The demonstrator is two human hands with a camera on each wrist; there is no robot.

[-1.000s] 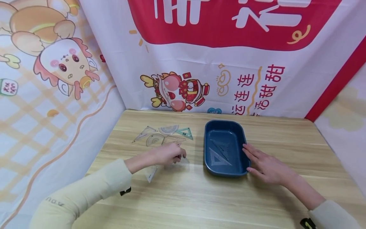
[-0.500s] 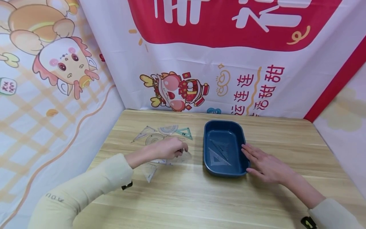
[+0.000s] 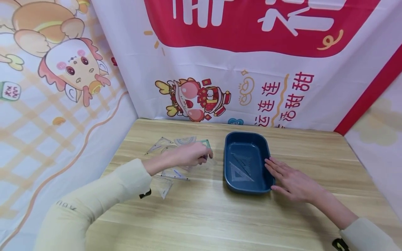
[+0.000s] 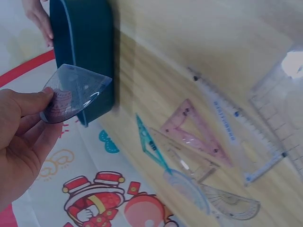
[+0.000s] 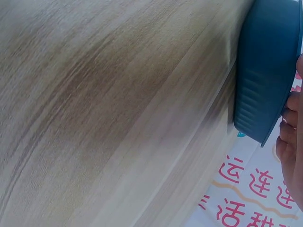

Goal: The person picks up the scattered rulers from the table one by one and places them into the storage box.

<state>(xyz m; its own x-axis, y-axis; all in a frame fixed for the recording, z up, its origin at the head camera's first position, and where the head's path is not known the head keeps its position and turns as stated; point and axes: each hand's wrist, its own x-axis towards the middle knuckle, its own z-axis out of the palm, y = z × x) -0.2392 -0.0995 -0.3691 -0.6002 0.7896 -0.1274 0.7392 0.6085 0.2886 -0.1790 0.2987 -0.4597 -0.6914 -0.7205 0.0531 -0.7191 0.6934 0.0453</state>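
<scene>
My left hand (image 3: 195, 154) pinches a clear protractor (image 4: 75, 92) between thumb and fingers, raised over the table left of the blue basin (image 3: 230, 184). My right hand (image 3: 290, 181) rests its extended fingers on the basin's right rim. Inside the basin lie clear set squares (image 3: 240, 173). Beneath and around my left hand are several clear drawing tools: a pink set square (image 4: 187, 106), a green set square (image 4: 149, 146), a bluish protractor (image 4: 187, 189), a clear protractor (image 4: 232, 203) and a set square with blue lettering (image 4: 220, 111).
The wooden table (image 3: 220, 223) ends at the back against a white and red printed cloth (image 3: 138, 69). Another patterned cloth (image 3: 103, 139) hangs along the left side. A larger clear set square (image 4: 279, 101) lies at the near side of the tools.
My left hand has risen and moved right toward the basin with the protractor, uncovering set squares below it. My right hand stays at the basin's rim.
</scene>
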